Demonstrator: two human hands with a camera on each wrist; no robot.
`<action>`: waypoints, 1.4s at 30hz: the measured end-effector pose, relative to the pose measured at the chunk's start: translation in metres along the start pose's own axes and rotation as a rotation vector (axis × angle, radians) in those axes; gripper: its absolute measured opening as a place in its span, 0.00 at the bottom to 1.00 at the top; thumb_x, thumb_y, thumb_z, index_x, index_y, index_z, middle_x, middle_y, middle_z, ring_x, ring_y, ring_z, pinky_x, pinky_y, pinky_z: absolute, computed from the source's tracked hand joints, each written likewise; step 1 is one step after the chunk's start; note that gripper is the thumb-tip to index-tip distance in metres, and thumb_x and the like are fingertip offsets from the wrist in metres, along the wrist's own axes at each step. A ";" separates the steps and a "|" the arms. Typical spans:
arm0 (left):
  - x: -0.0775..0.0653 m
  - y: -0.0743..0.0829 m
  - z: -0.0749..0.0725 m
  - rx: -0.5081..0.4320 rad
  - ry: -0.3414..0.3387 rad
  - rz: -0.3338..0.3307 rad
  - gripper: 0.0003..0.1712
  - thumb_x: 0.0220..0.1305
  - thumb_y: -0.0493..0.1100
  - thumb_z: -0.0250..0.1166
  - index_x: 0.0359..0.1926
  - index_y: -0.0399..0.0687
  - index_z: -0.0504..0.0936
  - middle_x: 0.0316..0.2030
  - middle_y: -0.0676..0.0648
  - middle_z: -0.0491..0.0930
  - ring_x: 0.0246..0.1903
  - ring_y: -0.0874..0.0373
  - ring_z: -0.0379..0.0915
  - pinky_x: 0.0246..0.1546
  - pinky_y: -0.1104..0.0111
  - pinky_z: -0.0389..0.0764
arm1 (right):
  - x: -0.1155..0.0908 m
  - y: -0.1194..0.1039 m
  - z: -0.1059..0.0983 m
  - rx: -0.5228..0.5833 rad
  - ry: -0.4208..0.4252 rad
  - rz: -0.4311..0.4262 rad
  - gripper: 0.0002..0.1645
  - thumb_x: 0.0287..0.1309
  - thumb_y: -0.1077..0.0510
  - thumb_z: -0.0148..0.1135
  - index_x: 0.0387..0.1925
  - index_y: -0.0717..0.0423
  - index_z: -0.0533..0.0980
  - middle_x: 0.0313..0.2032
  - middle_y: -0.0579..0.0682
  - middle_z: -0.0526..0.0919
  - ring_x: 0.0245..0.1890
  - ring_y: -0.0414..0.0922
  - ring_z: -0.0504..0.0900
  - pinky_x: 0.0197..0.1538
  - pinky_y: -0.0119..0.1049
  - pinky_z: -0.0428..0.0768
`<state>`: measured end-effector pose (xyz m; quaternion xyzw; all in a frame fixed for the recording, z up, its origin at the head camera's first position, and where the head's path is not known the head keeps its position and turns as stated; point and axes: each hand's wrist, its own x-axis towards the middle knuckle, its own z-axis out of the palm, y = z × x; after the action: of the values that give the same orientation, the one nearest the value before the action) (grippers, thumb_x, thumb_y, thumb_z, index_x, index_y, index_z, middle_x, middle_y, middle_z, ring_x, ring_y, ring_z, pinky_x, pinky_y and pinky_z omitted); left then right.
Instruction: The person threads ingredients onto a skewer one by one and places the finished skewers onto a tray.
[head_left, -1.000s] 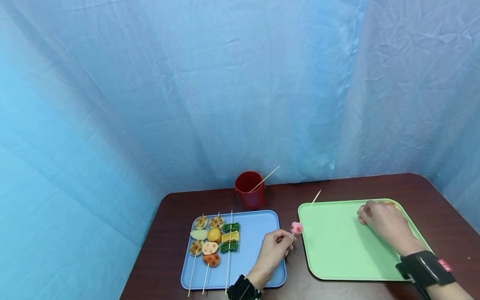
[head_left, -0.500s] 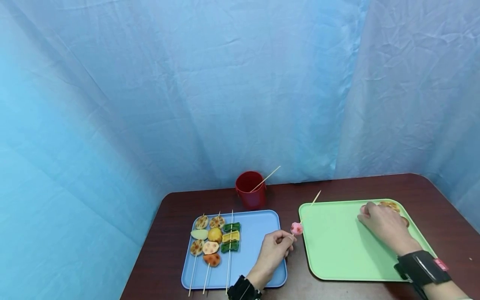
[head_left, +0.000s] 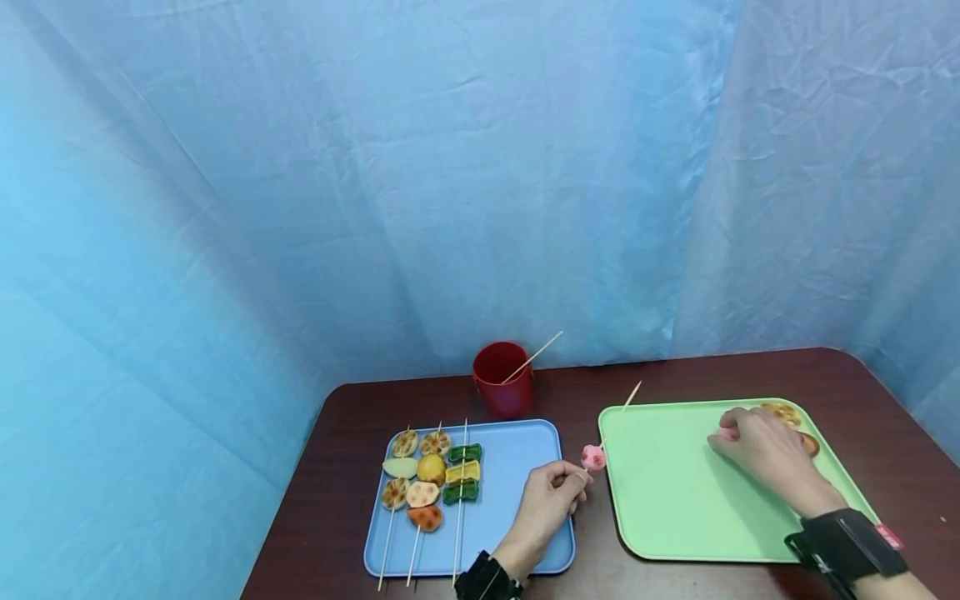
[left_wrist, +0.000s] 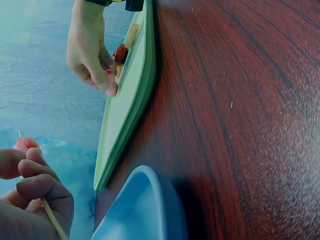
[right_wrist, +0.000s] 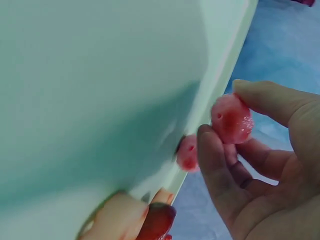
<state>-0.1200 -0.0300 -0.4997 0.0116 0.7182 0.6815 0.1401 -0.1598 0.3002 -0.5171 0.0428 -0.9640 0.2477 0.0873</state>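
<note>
My left hand (head_left: 551, 504) pinches a thin wooden skewer (head_left: 632, 393) between thumb and fingers, its pointed end slanting up to the right. One pink ball (head_left: 593, 457) with reddish spots is threaded on it, just above the fingertips. Over the far right part of the green tray (head_left: 675, 517), my right hand (head_left: 768, 458) pinches a second pink ball (right_wrist: 231, 119) with thumb and fingertips. A small hole shows in that ball in the right wrist view. Behind the fingers, another pink ball (right_wrist: 188, 152) lies on the tray by its rim.
On the blue tray (head_left: 517, 446) at the left lie three loaded skewers of toy food pieces. A red bucket (head_left: 504, 400) with a skewer leaning in it stands behind. Golden (head_left: 782, 412) and brown (head_left: 809, 444) pieces lie at the green tray's right edge.
My right hand has shifted slightly left with the pink ball, uncovering a brown piece on the green tray. The left hand and its skewer have hardly moved.
</note>
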 end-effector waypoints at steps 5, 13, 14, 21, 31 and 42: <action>0.000 -0.001 -0.001 0.003 -0.002 -0.004 0.11 0.68 0.38 0.63 0.38 0.31 0.85 0.21 0.54 0.76 0.20 0.65 0.65 0.22 0.73 0.67 | 0.000 -0.008 -0.003 0.089 -0.018 0.036 0.15 0.60 0.52 0.74 0.36 0.60 0.80 0.29 0.48 0.80 0.27 0.45 0.73 0.31 0.39 0.67; -0.001 -0.003 -0.002 -0.004 -0.012 -0.007 0.11 0.67 0.38 0.63 0.39 0.31 0.85 0.21 0.54 0.76 0.20 0.65 0.65 0.23 0.73 0.67 | -0.009 -0.030 -0.005 0.172 0.043 0.109 0.28 0.63 0.38 0.70 0.44 0.59 0.77 0.38 0.55 0.86 0.40 0.58 0.86 0.34 0.42 0.74; -0.001 -0.003 -0.002 -0.005 -0.014 -0.005 0.12 0.67 0.38 0.63 0.39 0.30 0.85 0.21 0.54 0.76 0.20 0.65 0.65 0.23 0.73 0.67 | -0.010 -0.032 -0.005 0.186 0.050 0.108 0.28 0.63 0.38 0.70 0.44 0.58 0.77 0.38 0.54 0.86 0.39 0.57 0.86 0.34 0.41 0.74; -0.003 -0.003 -0.002 0.016 -0.011 -0.003 0.11 0.67 0.38 0.63 0.37 0.31 0.86 0.21 0.54 0.76 0.20 0.65 0.65 0.22 0.74 0.67 | -0.013 -0.044 -0.001 0.437 0.004 0.138 0.26 0.67 0.41 0.67 0.50 0.59 0.79 0.41 0.53 0.86 0.34 0.43 0.88 0.35 0.35 0.82; -0.005 -0.004 -0.001 0.038 -0.010 0.016 0.08 0.65 0.37 0.63 0.35 0.36 0.87 0.20 0.55 0.77 0.19 0.65 0.65 0.22 0.75 0.66 | -0.006 -0.047 0.001 0.971 -0.164 0.264 0.38 0.76 0.45 0.58 0.68 0.74 0.63 0.51 0.56 0.84 0.48 0.43 0.87 0.52 0.41 0.85; -0.005 -0.007 -0.002 0.052 -0.061 0.007 0.09 0.66 0.38 0.63 0.36 0.34 0.87 0.21 0.55 0.77 0.20 0.66 0.66 0.23 0.75 0.68 | 0.001 -0.055 -0.007 1.119 -0.120 0.296 0.39 0.73 0.44 0.61 0.67 0.72 0.65 0.46 0.44 0.86 0.46 0.38 0.87 0.52 0.36 0.84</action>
<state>-0.1147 -0.0335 -0.5056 0.0385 0.7309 0.6625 0.1592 -0.1523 0.2553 -0.4846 -0.0388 -0.6853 0.7262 -0.0391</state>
